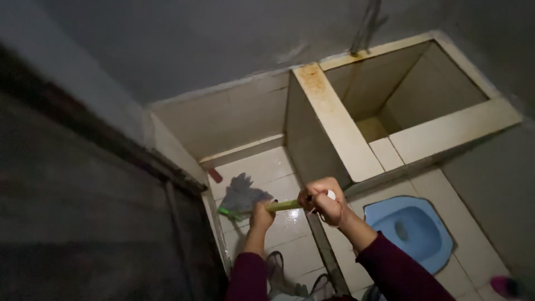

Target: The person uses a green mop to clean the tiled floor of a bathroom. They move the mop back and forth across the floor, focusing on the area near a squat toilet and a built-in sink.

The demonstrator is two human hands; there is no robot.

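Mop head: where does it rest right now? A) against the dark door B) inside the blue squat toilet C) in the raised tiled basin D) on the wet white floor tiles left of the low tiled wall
D: the grey mop head lies on the white floor tiles, left of the low tiled wall, while the left hand and right hand grip the green handle.

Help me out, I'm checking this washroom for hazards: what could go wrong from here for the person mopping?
The white floor tiles shine as if wet, so the person might slip. The mop head works close to a raised tiled wall, where the green handle, gripped by the left hand and right hand, could knock. The blue floor-level toilet lies beside them; a backward step might land in it.
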